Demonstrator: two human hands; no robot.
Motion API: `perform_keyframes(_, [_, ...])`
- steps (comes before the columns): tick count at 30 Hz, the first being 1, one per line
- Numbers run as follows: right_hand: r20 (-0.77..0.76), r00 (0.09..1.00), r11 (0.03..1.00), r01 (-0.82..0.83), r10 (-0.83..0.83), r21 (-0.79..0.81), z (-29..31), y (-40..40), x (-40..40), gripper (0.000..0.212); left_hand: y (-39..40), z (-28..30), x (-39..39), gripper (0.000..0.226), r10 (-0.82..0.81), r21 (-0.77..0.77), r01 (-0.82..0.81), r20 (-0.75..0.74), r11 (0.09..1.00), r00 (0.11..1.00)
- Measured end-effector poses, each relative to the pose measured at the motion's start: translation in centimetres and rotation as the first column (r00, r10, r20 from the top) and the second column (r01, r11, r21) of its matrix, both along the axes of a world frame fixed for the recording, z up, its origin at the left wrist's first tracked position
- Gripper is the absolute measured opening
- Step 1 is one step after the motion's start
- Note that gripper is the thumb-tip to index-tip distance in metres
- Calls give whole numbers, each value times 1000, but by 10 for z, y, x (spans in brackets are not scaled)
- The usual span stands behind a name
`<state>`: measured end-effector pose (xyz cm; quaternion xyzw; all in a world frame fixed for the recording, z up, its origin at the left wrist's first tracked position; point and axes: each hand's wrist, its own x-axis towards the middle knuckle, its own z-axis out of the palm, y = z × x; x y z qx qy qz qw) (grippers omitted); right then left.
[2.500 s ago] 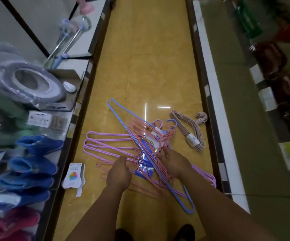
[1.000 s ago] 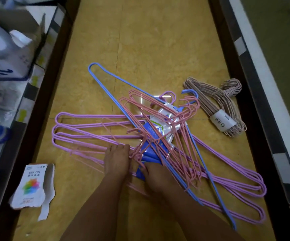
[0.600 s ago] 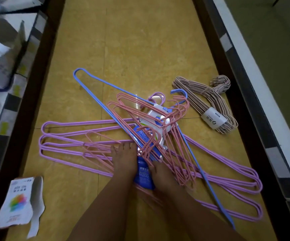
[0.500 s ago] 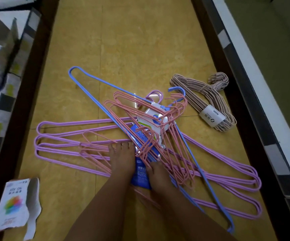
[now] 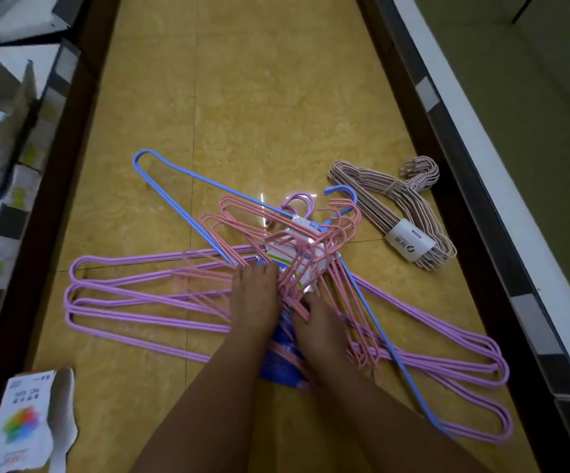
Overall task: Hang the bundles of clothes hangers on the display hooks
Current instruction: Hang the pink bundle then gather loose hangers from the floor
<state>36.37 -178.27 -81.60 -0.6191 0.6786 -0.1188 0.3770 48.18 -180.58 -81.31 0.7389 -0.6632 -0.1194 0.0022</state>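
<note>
A tangled pile of hangers lies on the yellow floor: long purple hangers [image 5: 123, 302] at the bottom, a blue hanger [image 5: 160, 186] across them, and thin pink hangers [image 5: 242, 216] on top of a blue-and-white packaging card [image 5: 276, 367]. My left hand [image 5: 254, 298] rests flat on the pile with its fingers straight. Just to its right, my right hand [image 5: 314, 322] has its fingers curled into the pink hangers. A banded beige hanger bundle [image 5: 410, 213] with a white label lies apart at the right.
A torn white card [image 5: 27, 425] with a colour print lies on the floor at bottom left. Shelf units flank the aisle: the left shelf [image 5: 4, 148] holds boxes, and the right shelf edge [image 5: 481, 199] runs along the side. No display hooks are in view.
Both hands have slid a little forward into the middle of the pile. The pink hangers are drawn closer together under my hands. The beige bundle has not moved.
</note>
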Motion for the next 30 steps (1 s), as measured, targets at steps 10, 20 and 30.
perform_keyframes(10, [-203,975,994,104,-94,36,-12,-58,-38,34,-11,-8,-44,70,125,129,-97,-232,987,965])
perform_keyframes(20, [-277,957,993,101,-80,62,-22,-68,-34,57,-25,-23,-36,72,101,179,-32,-390,983,915])
perform_keyframes(30, [-533,843,988,135,-78,69,-32,-58,-22,58,-18,-24,-27,71,100,119,-61,-350,991,932])
